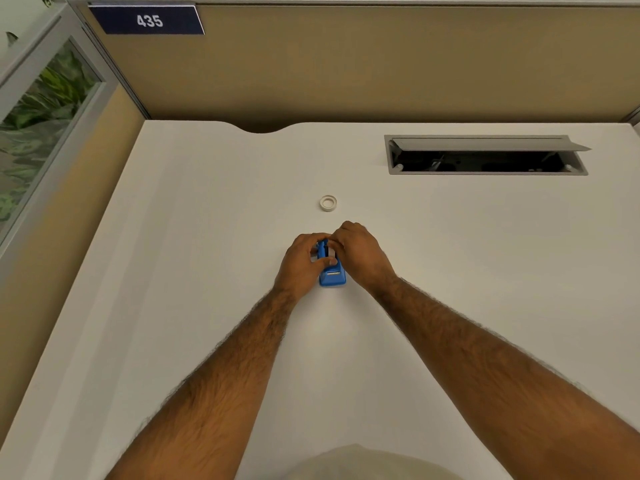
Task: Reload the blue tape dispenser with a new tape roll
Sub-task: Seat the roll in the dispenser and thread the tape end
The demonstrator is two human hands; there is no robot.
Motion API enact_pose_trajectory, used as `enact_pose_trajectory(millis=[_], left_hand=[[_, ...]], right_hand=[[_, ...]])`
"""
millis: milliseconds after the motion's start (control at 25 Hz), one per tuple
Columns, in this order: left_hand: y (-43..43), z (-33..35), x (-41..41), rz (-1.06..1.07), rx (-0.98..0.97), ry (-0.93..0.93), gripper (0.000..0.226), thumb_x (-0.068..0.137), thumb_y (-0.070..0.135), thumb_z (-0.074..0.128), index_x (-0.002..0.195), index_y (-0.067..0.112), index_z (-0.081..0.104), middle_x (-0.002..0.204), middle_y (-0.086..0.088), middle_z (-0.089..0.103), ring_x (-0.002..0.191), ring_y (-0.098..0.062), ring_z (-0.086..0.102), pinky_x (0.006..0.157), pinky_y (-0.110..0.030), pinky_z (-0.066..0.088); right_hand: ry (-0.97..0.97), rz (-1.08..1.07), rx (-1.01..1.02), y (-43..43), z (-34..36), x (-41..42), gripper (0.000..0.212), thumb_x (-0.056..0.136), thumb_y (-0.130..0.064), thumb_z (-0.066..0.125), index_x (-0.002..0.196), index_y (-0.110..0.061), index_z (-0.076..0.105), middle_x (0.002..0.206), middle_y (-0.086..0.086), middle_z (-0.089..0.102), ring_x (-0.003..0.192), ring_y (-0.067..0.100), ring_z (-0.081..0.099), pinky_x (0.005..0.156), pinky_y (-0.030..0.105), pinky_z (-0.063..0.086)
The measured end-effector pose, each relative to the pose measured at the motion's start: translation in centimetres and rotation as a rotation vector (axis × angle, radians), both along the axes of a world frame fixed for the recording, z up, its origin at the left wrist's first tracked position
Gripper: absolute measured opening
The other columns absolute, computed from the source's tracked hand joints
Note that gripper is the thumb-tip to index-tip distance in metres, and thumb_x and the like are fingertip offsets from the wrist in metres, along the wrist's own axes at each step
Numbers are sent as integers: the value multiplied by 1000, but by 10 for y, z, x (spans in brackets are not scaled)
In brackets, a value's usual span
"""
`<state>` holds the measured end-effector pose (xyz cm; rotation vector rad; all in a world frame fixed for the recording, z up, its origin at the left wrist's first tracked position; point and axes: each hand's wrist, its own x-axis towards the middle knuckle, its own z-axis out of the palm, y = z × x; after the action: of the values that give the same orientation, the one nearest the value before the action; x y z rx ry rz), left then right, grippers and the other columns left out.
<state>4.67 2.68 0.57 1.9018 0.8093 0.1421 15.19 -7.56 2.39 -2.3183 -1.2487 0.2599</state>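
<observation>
Your two hands meet at the centre of the white desk [207,306], both on the blue tape dispenser [333,276], which stands on the desk surface. Your left hand [304,263] wraps the dispenser from its 9 o'clock side, with the thumb laid across the body. Your right hand [358,252] closes from 3 o'clock, its fingertips [333,244] pinched at the top part, where something pale shows; if this is the tape, I cannot tell. A small white tape roll [328,203] lies flat at 12 o'clock from the dispenser, near but apart. An open cable hatch [485,154] sits at 2 o'clock.
</observation>
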Motion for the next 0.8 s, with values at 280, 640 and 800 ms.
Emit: enact_pose_trajectory(millis=[280,640,800], left_hand=[[-2,0,1,14,-1,5,53,82,17,78,130,14,57,131,-4,60,114,-20,61,98,-30,49],[-1,0,2,7,18,19,51,82,19,78,129,15,57,129,-4,61,107,-14,59,93,-26,47],[0,0,0,-1,12,-18,48,84,15,76,129,16,59,129,-1,60,110,-16,60,95,-28,51]], right_hand=[[-35,-4,-5,2,1,-2,20,97,-11,49,85,-6,64,84,9,61,78,19,49,73,34,46],[7,-18,-27,4,5,2,24,100,-17,46,92,-5,66,89,11,64,83,23,56,78,33,47],[-48,55,-24,-3,7,-2,16,95,-13,54,92,-2,65,89,13,62,83,25,54,76,37,48]])
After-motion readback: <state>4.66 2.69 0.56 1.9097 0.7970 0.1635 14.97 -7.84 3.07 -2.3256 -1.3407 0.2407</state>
